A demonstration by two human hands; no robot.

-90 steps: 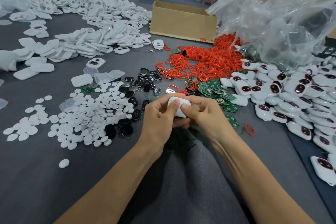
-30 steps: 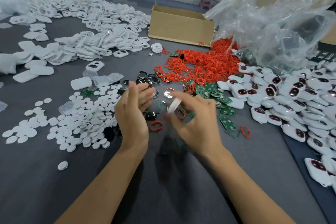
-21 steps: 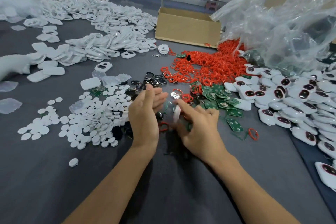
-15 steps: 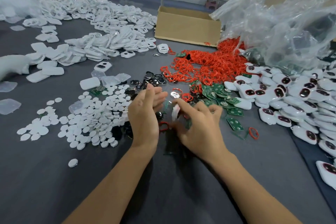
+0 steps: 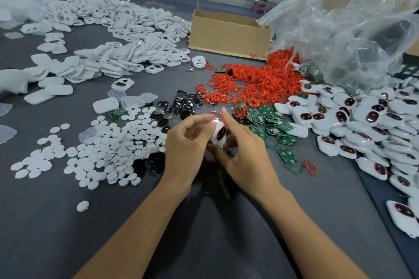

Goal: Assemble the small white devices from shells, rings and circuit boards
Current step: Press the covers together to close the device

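- Far left, a heap of white plastic shells with cut-out windows (image 5: 118, 36) sprawls across the grey table (image 5: 56, 233), far too many to count.
- Nearer the camera lies a spread of small white round discs (image 5: 108, 149), also past counting; one stray white disc (image 5: 82, 206) sits alone, well apart from the rest.
- A few dozen glossy black oval parts (image 5: 183, 103) lie scattered just beyond the hands; the exact number cannot be told.
- The left hand (image 5: 186, 147) is raised above the table, its thumb and forefinger curled in, pinching the upper end of the one small white device with a dark, red-rimmed window (image 5: 219, 136).
- That device is held off the table between the two hands, window towards the camera.
- The right hand (image 5: 244, 154) grasps the device from the other side, thumb under its lower end, forefinger stretched up behind it, the remaining fingers bent.
- One open brown cardboard box (image 5: 229, 34) stands at the back.
- A mound of red rubber rings (image 5: 254, 79) lies in front of the box, uncountable; a single loose red ring (image 5: 310, 166) rests near the right forearm.
- Roughly a score of green circuit boards (image 5: 269, 120) lie just beside the right hand.
- At right, dozens of finished white devices (image 5: 362, 120) are piled below one crumpled clear plastic bag (image 5: 351, 25).
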